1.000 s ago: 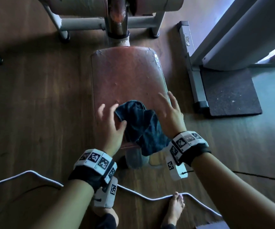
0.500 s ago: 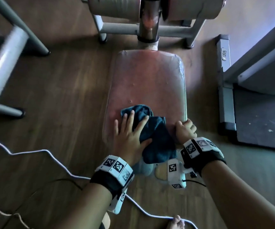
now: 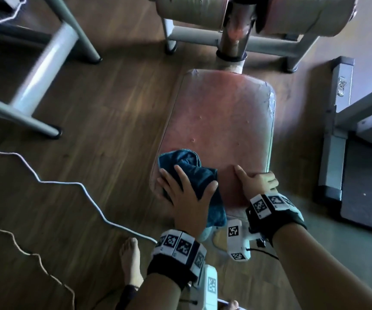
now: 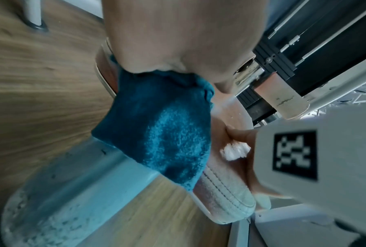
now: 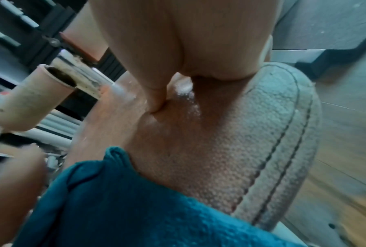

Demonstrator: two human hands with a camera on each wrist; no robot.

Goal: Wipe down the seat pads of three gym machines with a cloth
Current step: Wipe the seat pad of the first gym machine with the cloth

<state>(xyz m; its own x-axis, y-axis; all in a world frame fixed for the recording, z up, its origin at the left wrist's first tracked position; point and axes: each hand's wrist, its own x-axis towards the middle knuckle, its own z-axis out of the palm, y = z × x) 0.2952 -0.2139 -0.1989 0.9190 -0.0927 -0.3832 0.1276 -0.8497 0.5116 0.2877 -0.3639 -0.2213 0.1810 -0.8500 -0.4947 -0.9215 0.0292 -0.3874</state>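
A worn red seat pad [image 3: 220,121] lies below me on its metal post. A crumpled dark blue cloth [image 3: 187,166] sits on the pad's near left corner, and part of it hangs over the front edge [image 4: 162,133]. My left hand [image 3: 185,191] lies flat on the cloth with fingers spread, pressing it down. My right hand [image 3: 256,182] grips the pad's near right corner, thumb on top and fingers curled over the edge. In the right wrist view the thumb presses into the pad [image 5: 198,133] beside the cloth [image 5: 135,208].
Two padded rollers [image 3: 270,12] and a grey frame stand beyond the pad. Another machine's grey legs [image 3: 46,54] are at the left, a frame and dark mat [image 3: 363,180] at the right. A white cable [image 3: 86,193] crosses the wooden floor near my bare foot [image 3: 131,260].
The left hand has slid the cloth toward the pad's left front corner. The right hand went from resting open on the pad to gripping its right front corner. My view moved left.
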